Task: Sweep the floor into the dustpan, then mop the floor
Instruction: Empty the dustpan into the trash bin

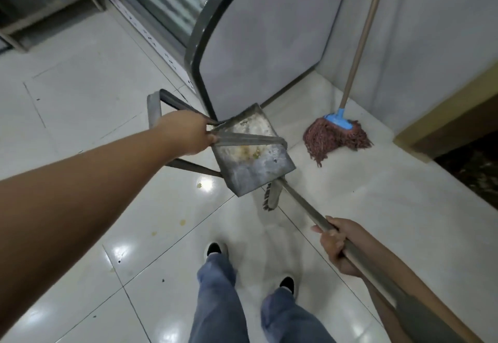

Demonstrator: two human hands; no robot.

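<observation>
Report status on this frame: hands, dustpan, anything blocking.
Left hand grips metal dustpan handle, pan lifted, dirty. Right hand grips broom handle. Mop leans in corner, untouched. Nothing blocking.

Dustpan (253, 154) hanging centre, above the floor (80, 100); broom head (270, 197) lying just beneath it; mop (336, 138) standing right, against the wall (431, 33).
</observation>
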